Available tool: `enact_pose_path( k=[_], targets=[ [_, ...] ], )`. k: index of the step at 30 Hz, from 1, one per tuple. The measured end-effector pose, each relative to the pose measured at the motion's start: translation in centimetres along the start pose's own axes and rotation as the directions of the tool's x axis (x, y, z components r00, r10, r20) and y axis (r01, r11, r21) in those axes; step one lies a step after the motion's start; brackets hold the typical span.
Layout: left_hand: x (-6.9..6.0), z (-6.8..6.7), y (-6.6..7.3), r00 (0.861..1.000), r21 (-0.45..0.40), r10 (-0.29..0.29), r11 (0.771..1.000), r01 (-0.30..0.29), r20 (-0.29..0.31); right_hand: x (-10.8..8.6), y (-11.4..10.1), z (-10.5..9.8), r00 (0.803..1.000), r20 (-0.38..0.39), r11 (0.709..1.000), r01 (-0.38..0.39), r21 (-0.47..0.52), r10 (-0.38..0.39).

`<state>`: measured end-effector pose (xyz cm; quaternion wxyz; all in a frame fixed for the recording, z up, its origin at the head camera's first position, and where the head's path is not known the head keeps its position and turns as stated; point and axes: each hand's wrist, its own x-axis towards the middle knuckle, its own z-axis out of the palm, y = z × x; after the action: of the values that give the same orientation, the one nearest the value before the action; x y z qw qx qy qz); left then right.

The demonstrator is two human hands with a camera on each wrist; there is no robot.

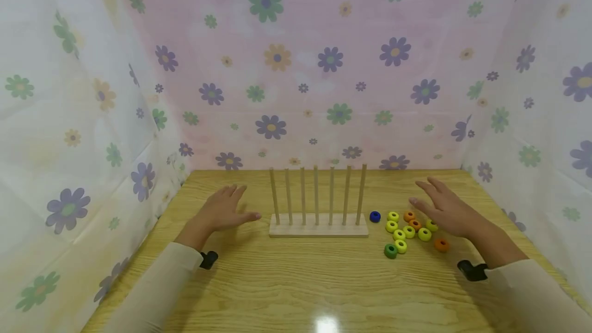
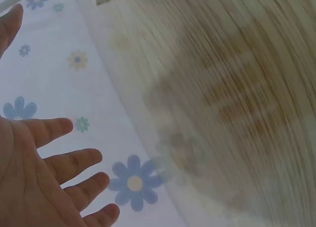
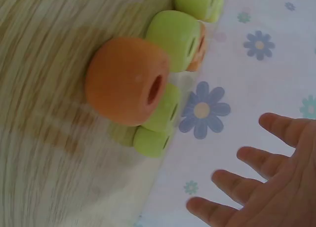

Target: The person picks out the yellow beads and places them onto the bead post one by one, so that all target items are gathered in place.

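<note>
A wooden rack [image 1: 319,231] with a row of several upright pegs stands mid-table, its pegs bare. To its right lie loose round beads with holes: a blue bead [image 1: 375,220], a green bead [image 1: 390,255], several yellow beads [image 1: 400,250] and 3 orange beads [image 1: 441,248]. My left hand [image 1: 220,210] hovers left of the rack, fingers spread and holding nothing. Over the right side of the bead group hangs my right hand [image 1: 447,211], also spread, partly covering a yellow bead. In the right wrist view an orange bead [image 3: 121,81] looms nearest, apart from the fingers.
The wood-grain table [image 1: 277,287] is bounded by flowered cloth [image 1: 319,86] at the back and on both sides. Black wrist cameras [image 1: 473,270] sit by the sleeve cuffs.
</note>
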<state>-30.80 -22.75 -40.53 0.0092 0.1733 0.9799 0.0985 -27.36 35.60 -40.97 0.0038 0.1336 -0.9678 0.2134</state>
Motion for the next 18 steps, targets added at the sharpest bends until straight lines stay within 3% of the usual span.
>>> enact_pose_path(
  k=[9,13,18],
  targets=[
    [0.8,1.2,1.8,1.000,-0.164,0.025,0.986,-0.022,0.014,-0.7,0.4,-0.1,0.998,-0.054,0.997,0.026,0.070,-0.022],
    [1.2,1.5,2.6,1.000,-0.291,0.026,0.956,-0.021,0.011,-1.0,0.8,-0.1,0.995,-0.094,0.995,0.023,0.101,-0.013],
    [1.4,2.2,3.6,1.000,-0.442,0.025,0.897,-0.020,0.006,-1.3,1.7,0.1,0.992,-0.122,0.986,0.002,0.168,0.019]
  ],
)
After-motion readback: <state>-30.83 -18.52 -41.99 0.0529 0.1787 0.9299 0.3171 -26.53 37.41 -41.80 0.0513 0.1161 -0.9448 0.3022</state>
